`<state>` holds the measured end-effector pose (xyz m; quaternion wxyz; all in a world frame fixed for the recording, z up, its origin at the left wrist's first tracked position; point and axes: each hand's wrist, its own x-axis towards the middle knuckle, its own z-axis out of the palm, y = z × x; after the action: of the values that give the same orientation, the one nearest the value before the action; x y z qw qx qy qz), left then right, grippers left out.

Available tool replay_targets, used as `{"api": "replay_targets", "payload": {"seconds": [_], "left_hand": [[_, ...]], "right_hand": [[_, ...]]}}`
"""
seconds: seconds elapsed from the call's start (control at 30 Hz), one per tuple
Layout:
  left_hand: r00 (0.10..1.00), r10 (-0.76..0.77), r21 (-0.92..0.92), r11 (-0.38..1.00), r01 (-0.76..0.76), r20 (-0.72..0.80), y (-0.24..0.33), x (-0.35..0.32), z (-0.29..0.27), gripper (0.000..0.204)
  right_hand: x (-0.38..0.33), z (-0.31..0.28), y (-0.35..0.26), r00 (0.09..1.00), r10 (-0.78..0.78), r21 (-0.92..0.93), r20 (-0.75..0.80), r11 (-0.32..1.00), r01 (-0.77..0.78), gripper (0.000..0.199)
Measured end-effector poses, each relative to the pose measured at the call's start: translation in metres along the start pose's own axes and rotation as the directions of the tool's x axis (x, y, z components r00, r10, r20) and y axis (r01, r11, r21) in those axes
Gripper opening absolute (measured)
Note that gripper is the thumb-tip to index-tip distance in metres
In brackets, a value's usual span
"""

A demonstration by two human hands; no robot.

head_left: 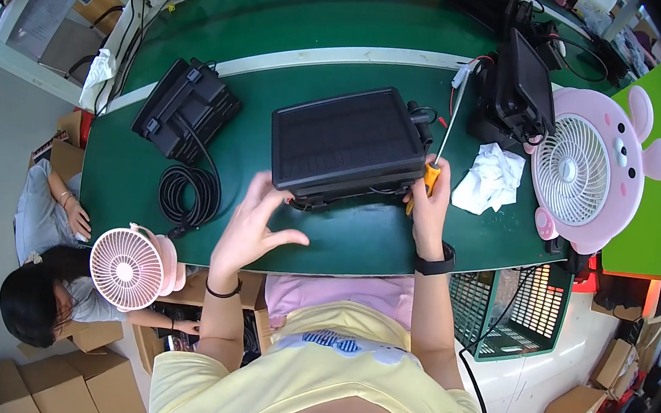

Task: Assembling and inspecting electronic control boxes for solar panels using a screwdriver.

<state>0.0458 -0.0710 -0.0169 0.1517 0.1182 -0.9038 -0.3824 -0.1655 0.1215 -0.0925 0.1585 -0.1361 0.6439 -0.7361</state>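
A black box-shaped device (pixel 347 138) with a flat dark panel on top lies on the green table in front of me. My left hand (pixel 250 225) is at its near left corner. Its fingertips reach the lower edge, and the thumb stretches out to the right. In my right hand (pixel 431 211) is a screwdriver (pixel 431 178) with a yellow-orange handle, its long shaft pointing away from me. That hand is close beside the device's near right corner. Left of the device stands a similar black unit (pixel 185 110) with a coiled black cable (pixel 188 196).
Crumpled white cloth or paper (pixel 489 179), another black device (pixel 518 89) and a pink animal-shaped fan (pixel 587 168) stand at the right. A small pink fan (pixel 127 268) is at the near left, by another person (pixel 43 295). A green crate (pixel 507 311) sits below the table edge.
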Motion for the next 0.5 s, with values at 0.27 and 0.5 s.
{"api": "replay_targets", "payload": {"seconds": [0.27, 0.5], "left_hand": [[0.882, 0.343, 0.101, 0.939, -0.329, -0.324, -0.021, 0.018, 0.011, 0.046], [0.946, 0.046, 0.212, 0.977, 0.024, -0.320, -0.001, 0.061, 0.018, 0.038]], "right_hand": [[-0.024, -0.008, -0.018, 0.999, -0.028, 0.107, 0.016, 0.994, 0.026, 0.034], [-0.046, -0.005, -0.003, 0.998, -0.030, 0.139, -0.059, 0.990, 0.038, 0.033]]}}
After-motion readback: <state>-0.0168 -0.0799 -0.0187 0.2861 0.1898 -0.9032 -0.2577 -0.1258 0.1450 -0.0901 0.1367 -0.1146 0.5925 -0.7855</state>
